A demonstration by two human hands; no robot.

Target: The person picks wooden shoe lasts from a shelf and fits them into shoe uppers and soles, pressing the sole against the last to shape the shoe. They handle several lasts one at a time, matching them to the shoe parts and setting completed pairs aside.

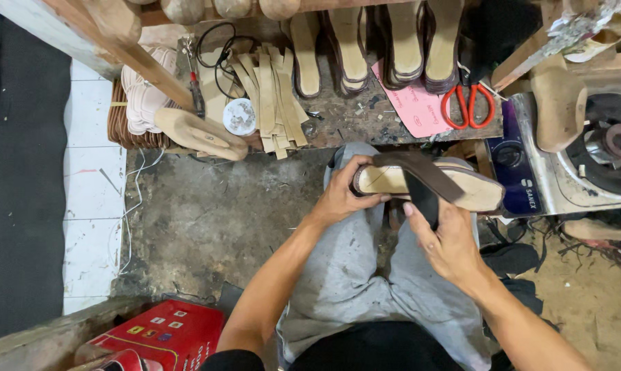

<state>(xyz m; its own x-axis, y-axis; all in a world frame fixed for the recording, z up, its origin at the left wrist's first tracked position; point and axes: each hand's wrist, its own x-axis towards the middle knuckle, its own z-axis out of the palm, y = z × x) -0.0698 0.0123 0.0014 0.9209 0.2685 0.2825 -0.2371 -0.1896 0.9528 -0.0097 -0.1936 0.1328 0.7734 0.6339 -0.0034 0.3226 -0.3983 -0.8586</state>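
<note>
Down over our knees, we hold a sandal (427, 184) lying crosswise, its pale sole up and a dark brown strap (420, 180) running across it. Our left hand (341, 196) is curled round the heel end, thumb on top of the sole, fingers wrapped beneath. Our right hand (448, 240) sits just below the sandal's middle, with the fingertips pinching the loose end of the strap where it hangs over the near edge. So the sandal rests between both hands, above our grey trousers (345, 275). Beyond it stands a scarred workbench (352, 117) bearing red-handled scissors (467, 104), a pink paper sheet (413, 106), cut strips (269, 103) and rows of soles (352, 41). A gas stove (571, 165) stands to the right; a red box (166, 333) lies near our left elbow.
</note>
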